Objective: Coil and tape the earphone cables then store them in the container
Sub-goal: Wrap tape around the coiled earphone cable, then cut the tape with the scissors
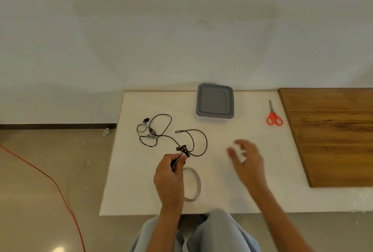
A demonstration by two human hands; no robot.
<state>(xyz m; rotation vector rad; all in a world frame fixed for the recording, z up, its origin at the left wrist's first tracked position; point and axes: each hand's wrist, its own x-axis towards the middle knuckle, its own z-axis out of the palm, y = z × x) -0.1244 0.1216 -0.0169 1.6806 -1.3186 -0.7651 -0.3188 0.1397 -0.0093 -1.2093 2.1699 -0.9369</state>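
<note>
We find the task barely begun: the earphone cable (152, 135) sprawls uncoiled at frame centre, left hand (169, 179) pinching one end, right hand (247, 161) apparently open though blurred, container (215, 100) lidded above, tape roll (198, 183) unused.

Setting: bare indoor room with an improvised work station. Whether home or workshop cannot be told.

Evidence:
- Plain white wall (181, 29), painted, with faint brownish stains.
- Dark skirting (56, 126) runs along the foot of the wall.
- Floor (40, 171) is glossy grey concrete, flecked with pale spots.
- A small crumpled scrap (106, 131) lies by the skirting, and a red cable (58, 187) trails loose across the floor.
- The desk (262, 171) is a flat white board set against the wall. A wooden panel (333, 136) lies over its right side.
- Handwork items on the desk: red-handled scissors (274, 115), tape roll (196, 183), grey lidded container (215, 100).
</note>
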